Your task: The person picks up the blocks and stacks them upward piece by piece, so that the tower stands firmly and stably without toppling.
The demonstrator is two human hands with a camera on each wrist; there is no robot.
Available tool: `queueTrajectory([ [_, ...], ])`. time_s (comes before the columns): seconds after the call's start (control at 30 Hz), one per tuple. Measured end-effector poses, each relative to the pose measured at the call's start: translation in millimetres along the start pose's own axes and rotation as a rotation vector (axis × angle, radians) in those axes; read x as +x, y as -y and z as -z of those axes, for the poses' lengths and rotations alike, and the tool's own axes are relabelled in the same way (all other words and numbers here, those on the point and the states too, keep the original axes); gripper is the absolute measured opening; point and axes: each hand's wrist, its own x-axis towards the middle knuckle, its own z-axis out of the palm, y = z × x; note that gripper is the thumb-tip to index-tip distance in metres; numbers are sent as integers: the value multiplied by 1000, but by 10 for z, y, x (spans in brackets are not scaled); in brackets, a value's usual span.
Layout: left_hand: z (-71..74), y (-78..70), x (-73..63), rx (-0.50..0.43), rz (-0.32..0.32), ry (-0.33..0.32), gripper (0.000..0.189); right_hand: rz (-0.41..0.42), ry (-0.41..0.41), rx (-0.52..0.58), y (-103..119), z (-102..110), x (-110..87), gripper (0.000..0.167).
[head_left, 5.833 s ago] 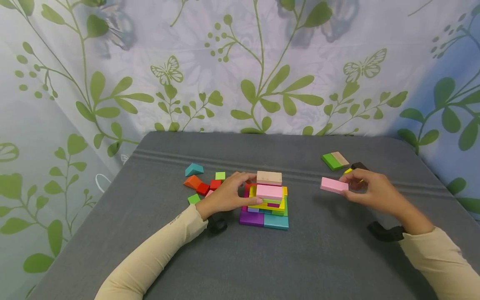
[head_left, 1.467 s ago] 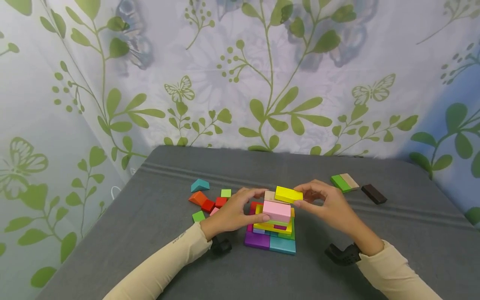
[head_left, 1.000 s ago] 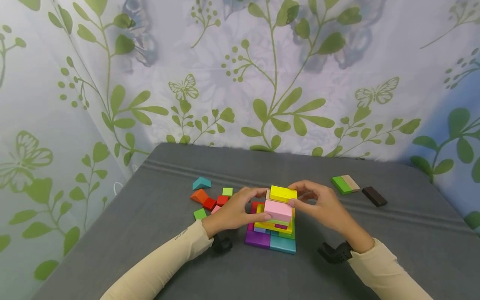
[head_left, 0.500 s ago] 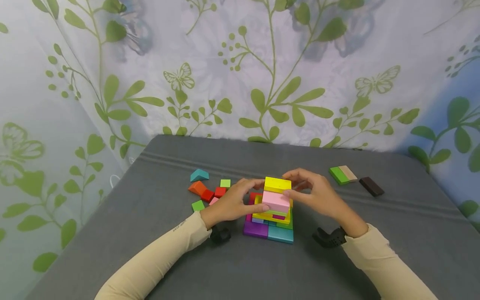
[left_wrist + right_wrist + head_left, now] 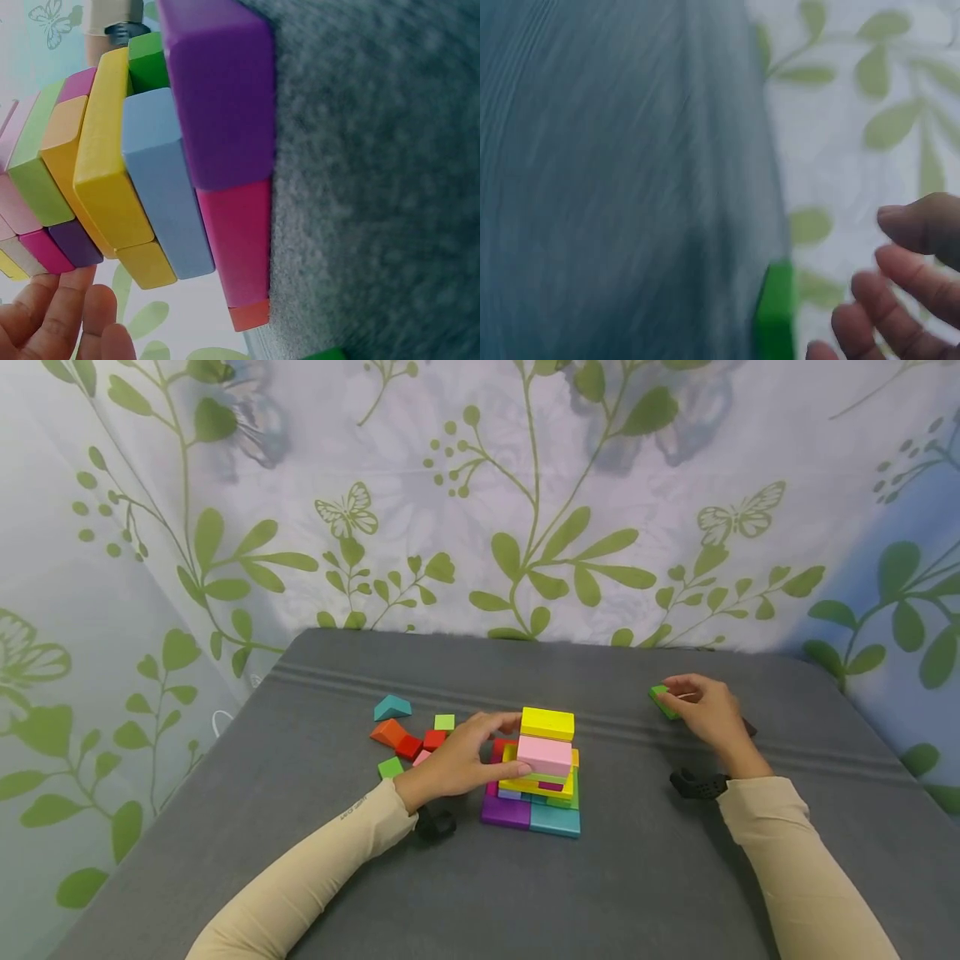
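A tower of coloured wooden blocks [image 5: 544, 756] stands mid-table, with a yellow block [image 5: 547, 723] on top over a pink one. My left hand [image 5: 468, 753] holds the tower's upper left side, its thumb on the front by the pink block and its fingers towards the back. In the left wrist view, fingertips [image 5: 79, 277] meet the upper layers. At the right, my right hand [image 5: 705, 706] hovers by a green block [image 5: 663, 700]; its thumb and fingers are spread with nothing between them in the right wrist view. The tan block beside the green one is hidden by this hand.
Left of the tower lie loose blocks: a teal triangle [image 5: 392, 707], an orange piece [image 5: 388, 732], red cubes [image 5: 408, 747] and green cubes [image 5: 391, 767]. A dark brown block [image 5: 749, 727] shows partly behind the right hand. A patterned curtain [image 5: 480, 527] hangs behind the grey table [image 5: 480, 893].
My right hand brought a pink block, then a yellow one, to the tower. It let the yellow block go on top and moved right to the green block. The left hand stays at the tower.
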Motion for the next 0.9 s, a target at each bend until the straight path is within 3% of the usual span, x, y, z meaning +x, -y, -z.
queueTrajectory([
  [0.2,10,-10,-4,-2,10,5,73,-65,24,-228,-207,26,64,56],
  [0.33,12,-15,-2,3,13,5,73,-96,60,-296,-234,26,92,59],
  [0.47,8,-14,11,1,4,6,73,-116,89,-288,-216,33,87,54],
  [0.67,6,-6,11,2,-3,5,73,-71,149,-277,-105,43,62,50],
  [0.9,16,-12,8,6,-5,5,73,66,78,-89,194,21,9,43],
])
